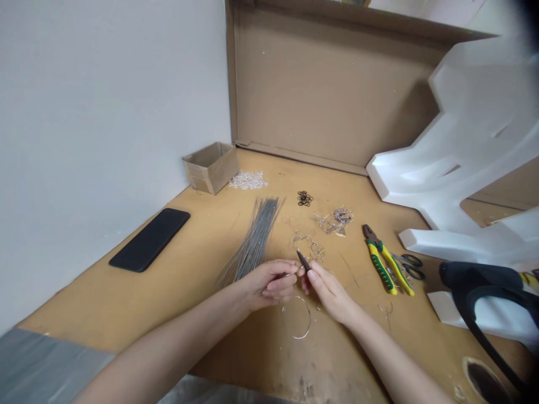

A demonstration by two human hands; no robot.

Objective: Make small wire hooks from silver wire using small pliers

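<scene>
I log one dark slim tool [304,260], right hand [327,287] gripping it, long axis slanting, tip forward-left of that hand; one wire [290,274], left hand [269,283] pinching it.

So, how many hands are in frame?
2. Left hand by the near end of the grey wire bundle, apparently pinching a thin wire; right hand just right of it, holding a dark-tipped tool. No others show.
</scene>
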